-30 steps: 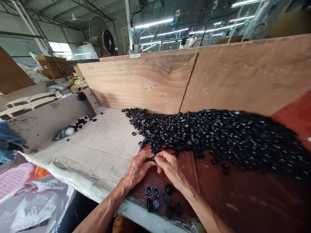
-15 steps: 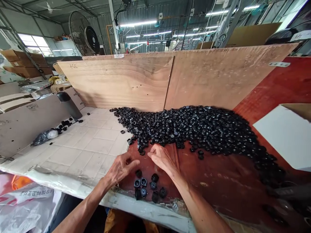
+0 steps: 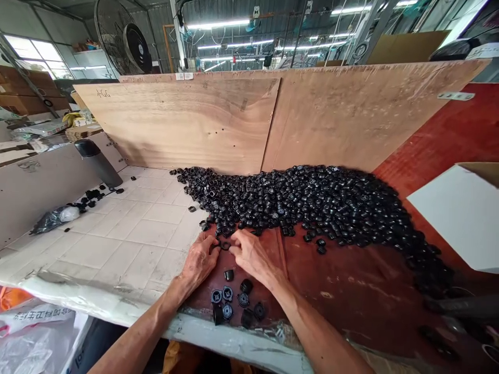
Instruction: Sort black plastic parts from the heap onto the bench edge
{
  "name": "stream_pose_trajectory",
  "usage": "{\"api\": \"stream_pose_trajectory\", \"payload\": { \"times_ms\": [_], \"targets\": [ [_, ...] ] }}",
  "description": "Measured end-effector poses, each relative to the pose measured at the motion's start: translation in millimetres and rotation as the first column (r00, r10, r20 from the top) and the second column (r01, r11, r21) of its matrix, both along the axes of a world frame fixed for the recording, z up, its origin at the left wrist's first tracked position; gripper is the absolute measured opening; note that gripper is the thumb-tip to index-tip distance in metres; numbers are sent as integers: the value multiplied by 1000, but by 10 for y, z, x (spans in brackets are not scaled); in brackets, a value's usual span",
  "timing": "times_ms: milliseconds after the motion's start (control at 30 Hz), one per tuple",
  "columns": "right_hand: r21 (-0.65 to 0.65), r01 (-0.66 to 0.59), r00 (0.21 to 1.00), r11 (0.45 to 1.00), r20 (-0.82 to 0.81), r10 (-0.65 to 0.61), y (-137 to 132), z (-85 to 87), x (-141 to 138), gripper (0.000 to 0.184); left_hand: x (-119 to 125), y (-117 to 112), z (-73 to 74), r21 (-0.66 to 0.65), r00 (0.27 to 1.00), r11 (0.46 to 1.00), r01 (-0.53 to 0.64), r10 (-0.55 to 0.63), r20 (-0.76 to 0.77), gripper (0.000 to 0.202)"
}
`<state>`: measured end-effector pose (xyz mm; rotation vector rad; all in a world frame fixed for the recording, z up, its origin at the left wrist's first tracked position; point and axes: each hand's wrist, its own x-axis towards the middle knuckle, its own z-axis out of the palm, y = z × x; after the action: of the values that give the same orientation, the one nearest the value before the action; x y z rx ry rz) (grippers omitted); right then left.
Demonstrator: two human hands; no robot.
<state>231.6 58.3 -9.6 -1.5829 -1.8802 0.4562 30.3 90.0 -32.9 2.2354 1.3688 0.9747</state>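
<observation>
My left hand [image 3: 199, 256] is at the near edge of a heap of small black plastic caps [image 3: 296, 200], its thumb and fingers closed around a dark cap that they mostly hide. Close beside it, my right hand [image 3: 251, 253] has its fingers bent and drawn together; whatever is in them is hidden. A black ring-shaped part [image 3: 225, 245] shows between the two hands. Nearer to me, several round black caps [image 3: 227, 294] lie in a loose group on the reddish-brown board [image 3: 312, 291], some showing a spoked face.
A plywood panel [image 3: 187, 122] stands behind the heap. On the left, a dark grey bottle [image 3: 99, 163] leans by a plastic bag [image 3: 52, 221] and scattered black bits. At right is a white box [image 3: 456, 213]. The pale table edge [image 3: 234, 337] runs along the front.
My left hand has moved up to the heap's edge and its fingers have closed. My right hand has shifted slightly and come close to the left. The camera view has tilted a little.
</observation>
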Motion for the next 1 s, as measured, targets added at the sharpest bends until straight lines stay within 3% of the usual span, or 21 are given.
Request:
{"api": "stream_pose_trajectory", "payload": {
  "times_ms": [133,300,433,567,667,733,833,933,1000],
  "targets": [
    [10,119,993,993,-12,-119,56,40,241,29,-30,-41,15,0,999,999,-48,48,-6,16],
    [-4,-18,996,1000,86,18,50,-44,217,32,-27,-75,36,-33,999,999,-36,36,-6,16],
    [19,29,989,999,144,-31,46,-116,188,33,-19,-78,14,-58,1000,998,-25,25,5,35],
    [10,27,991,1000,133,-28,43,-106,192,29,-10,-82,22,-71,999,997,-34,37,31,24],
    [42,28,1000,999,-2,-28,29,-49,136,22,7,-100,68,-108,997,993,-37,44,67,21],
    [-3,29,984,1000,-175,-29,15,11,77,15,19,-114,115,-133,990,991,-7,25,136,22],
    [-124,-27,899,992,-437,-30,-11,112,0,22,28,-127,192,-99,972,994,52,-28,233,25],
    [-174,-80,823,982,-567,-33,-34,183,-50,24,26,-132,255,-63,965,992,113,-94,246,31],
    [-194,-92,766,977,-640,-56,-43,196,-76,21,27,-137,273,-121,963,983,141,-108,248,34]
  ]
}}
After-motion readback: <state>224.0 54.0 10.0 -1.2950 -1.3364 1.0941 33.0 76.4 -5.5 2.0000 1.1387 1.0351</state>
